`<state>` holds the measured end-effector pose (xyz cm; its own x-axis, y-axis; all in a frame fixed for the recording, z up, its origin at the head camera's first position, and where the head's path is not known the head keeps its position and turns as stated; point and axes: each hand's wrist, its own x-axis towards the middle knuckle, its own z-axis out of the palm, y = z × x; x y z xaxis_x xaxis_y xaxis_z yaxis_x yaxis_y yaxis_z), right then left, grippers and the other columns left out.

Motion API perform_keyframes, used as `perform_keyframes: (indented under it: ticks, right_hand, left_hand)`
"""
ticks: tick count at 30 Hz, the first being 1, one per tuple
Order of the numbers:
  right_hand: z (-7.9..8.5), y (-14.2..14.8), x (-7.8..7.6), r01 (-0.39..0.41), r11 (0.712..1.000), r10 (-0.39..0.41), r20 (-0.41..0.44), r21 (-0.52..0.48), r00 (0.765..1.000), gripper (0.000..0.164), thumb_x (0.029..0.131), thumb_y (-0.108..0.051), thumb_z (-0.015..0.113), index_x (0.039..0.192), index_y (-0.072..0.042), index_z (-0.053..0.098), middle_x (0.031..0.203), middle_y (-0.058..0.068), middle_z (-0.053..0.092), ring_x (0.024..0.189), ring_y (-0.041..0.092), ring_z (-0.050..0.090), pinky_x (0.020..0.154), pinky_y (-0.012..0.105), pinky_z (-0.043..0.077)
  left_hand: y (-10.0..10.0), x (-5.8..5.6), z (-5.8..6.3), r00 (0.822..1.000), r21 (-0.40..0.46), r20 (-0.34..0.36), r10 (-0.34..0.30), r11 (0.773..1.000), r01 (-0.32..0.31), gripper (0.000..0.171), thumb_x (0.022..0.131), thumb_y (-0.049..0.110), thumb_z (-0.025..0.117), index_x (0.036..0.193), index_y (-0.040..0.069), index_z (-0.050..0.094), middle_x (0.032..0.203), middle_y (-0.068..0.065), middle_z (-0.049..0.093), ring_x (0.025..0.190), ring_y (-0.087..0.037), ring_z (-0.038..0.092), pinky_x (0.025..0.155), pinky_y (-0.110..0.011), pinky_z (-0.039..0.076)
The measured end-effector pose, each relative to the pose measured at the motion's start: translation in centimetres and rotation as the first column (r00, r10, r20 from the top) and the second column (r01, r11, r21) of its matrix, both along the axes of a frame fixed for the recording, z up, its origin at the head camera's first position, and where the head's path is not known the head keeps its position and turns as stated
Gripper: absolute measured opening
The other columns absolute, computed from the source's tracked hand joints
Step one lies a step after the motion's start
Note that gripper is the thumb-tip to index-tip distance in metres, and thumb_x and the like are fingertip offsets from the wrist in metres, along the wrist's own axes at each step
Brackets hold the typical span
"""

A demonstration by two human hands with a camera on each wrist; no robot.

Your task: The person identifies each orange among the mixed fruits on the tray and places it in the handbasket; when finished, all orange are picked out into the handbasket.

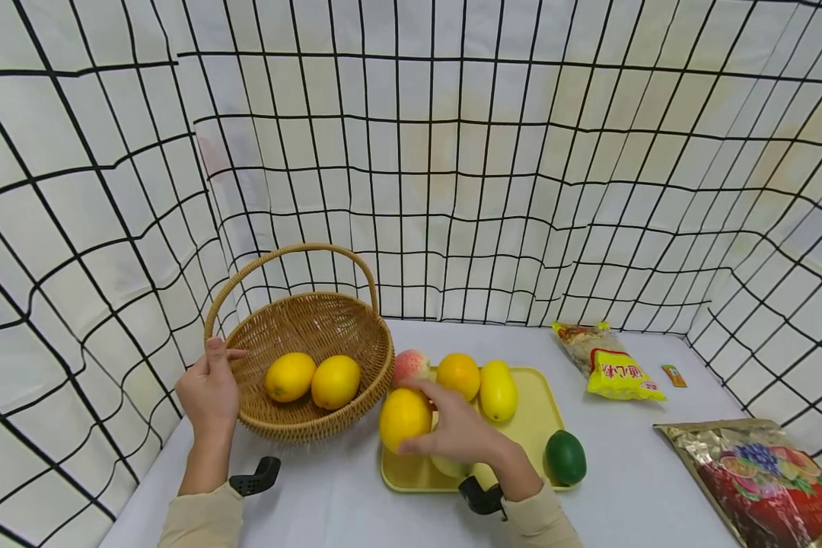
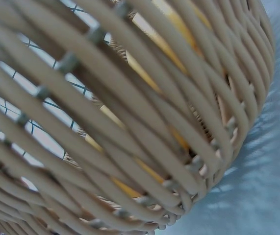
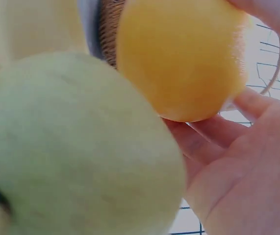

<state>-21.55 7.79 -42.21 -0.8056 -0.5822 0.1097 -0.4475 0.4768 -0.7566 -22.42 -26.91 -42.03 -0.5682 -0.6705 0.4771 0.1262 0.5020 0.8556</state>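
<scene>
My left hand (image 1: 210,384) grips the left rim of a brown wicker basket (image 1: 370,407), near the foot of its arched handle. The basket leans toward me, and its woven side (image 2: 130,98) fills the left wrist view. Two yellow lemons (image 1: 291,377) lie inside it. My right hand (image 1: 462,426) holds another yellow lemon (image 1: 406,420) between thumb and fingers, above the left side of a yellow tray (image 1: 534,418) and just right of the basket. A pale green pear (image 3: 76,147) is close beneath this hand, partly hidden by it in the head view.
A peach (image 1: 411,365), an orange (image 1: 458,375) and a long yellow fruit (image 1: 498,390) lie along the tray's back. A dark green avocado (image 1: 565,458) is at its right edge. Snack bags (image 1: 616,369) and a red pouch (image 1: 767,479) lie to the right. Black netting (image 1: 431,167) surrounds the table.
</scene>
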Motion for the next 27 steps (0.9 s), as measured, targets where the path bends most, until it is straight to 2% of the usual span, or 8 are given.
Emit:
perform_keyframes:
  ticks: [4,7,9,12,15,17,22,27]
  right_hand:
    - [0.5,0.3,-0.1,0.033,0.994,-0.031,0.022,-0.105,0.999,0.082,0.076,-0.04,0.083,0.144,-0.019,0.044,0.135,-0.01,0.052,0.109,0.012,0.057,0.098,0.04,0.045]
    - [0.7,0.4,-0.3,0.054,0.975,-0.044,0.054,-0.216,0.998,0.079,0.078,-0.034,0.083,0.144,-0.017,0.044,0.137,-0.006,0.051,0.108,0.016,0.058,0.096,0.04,0.047]
    - [0.8,0.5,-0.4,0.059,0.952,-0.036,0.083,-0.299,0.996,0.076,0.08,-0.028,0.082,0.144,-0.019,0.043,0.136,-0.004,0.051,0.109,0.019,0.058,0.094,0.038,0.048]
    - [0.9,0.4,-0.5,0.045,0.901,0.006,0.116,-0.432,0.993,0.072,0.083,-0.019,0.079,0.145,-0.019,0.042,0.139,0.0,0.049,0.113,0.024,0.057,0.093,0.037,0.05]
    - [1.0,0.3,-0.4,0.042,0.864,0.02,0.118,-0.502,0.993,0.071,0.085,-0.016,0.078,0.145,-0.018,0.04,0.141,0.005,0.047,0.115,0.027,0.056,0.093,0.035,0.05]
    - [1.1,0.0,-0.4,0.064,0.854,-0.001,0.121,-0.516,0.993,0.072,0.085,-0.015,0.078,0.146,-0.017,0.039,0.141,0.007,0.048,0.115,0.027,0.056,0.092,0.035,0.051]
    - [2.1,-1.0,-0.5,0.126,0.855,-0.073,0.124,-0.503,0.99,0.075,0.083,-0.016,0.08,0.146,-0.02,0.039,0.139,0.006,0.049,0.115,0.025,0.056,0.093,0.036,0.051]
    - [3.2,-2.2,-1.0,0.108,0.864,-0.083,0.072,-0.492,0.994,0.076,0.082,-0.017,0.081,0.146,-0.021,0.04,0.139,0.002,0.05,0.115,0.023,0.057,0.093,0.038,0.051]
  left_hand:
    - [0.0,0.0,0.0,1.0,-0.005,0.001,0.006,1.0,-0.006,0.064,0.102,0.05,0.043,0.08,0.0,0.076,0.039,0.009,0.033,0.041,-0.009,0.022,0.04,-0.025,0.015]
    - [0.0,-0.1,0.0,1.0,-0.008,0.002,0.01,1.0,-0.01,0.064,0.102,0.051,0.043,0.08,0.0,0.076,0.039,0.01,0.033,0.041,-0.009,0.023,0.041,-0.024,0.015]
    - [0.0,-0.1,0.0,1.0,-0.011,0.001,0.01,1.0,-0.01,0.063,0.102,0.049,0.044,0.08,0.0,0.076,0.038,0.009,0.033,0.041,-0.009,0.023,0.041,-0.024,0.015]
    - [0.1,-0.2,0.0,1.0,-0.014,0.002,0.01,1.0,-0.01,0.062,0.102,0.049,0.044,0.08,0.0,0.076,0.038,0.009,0.033,0.041,-0.009,0.022,0.04,-0.024,0.015]
    - [0.1,-0.2,0.0,1.0,-0.016,0.005,0.012,1.0,-0.012,0.063,0.102,0.049,0.044,0.08,0.0,0.077,0.038,0.009,0.033,0.041,-0.009,0.022,0.041,-0.024,0.015]
    - [0.1,-0.3,-0.1,1.0,-0.019,0.004,0.012,1.0,-0.012,0.063,0.102,0.049,0.044,0.08,0.0,0.076,0.038,0.01,0.033,0.041,-0.009,0.022,0.041,-0.024,0.015]
    - [0.1,-0.2,-0.1,1.0,-0.012,0.009,0.014,1.0,-0.014,0.065,0.102,0.051,0.042,0.079,0.0,0.076,0.038,0.009,0.033,0.041,-0.01,0.022,0.041,-0.025,0.015]
    - [0.1,0.0,0.0,1.0,0.0,0.01,0.011,1.0,-0.011,0.064,0.102,0.049,0.043,0.08,0.0,0.076,0.039,0.008,0.034,0.043,-0.012,0.023,0.043,-0.026,0.016]
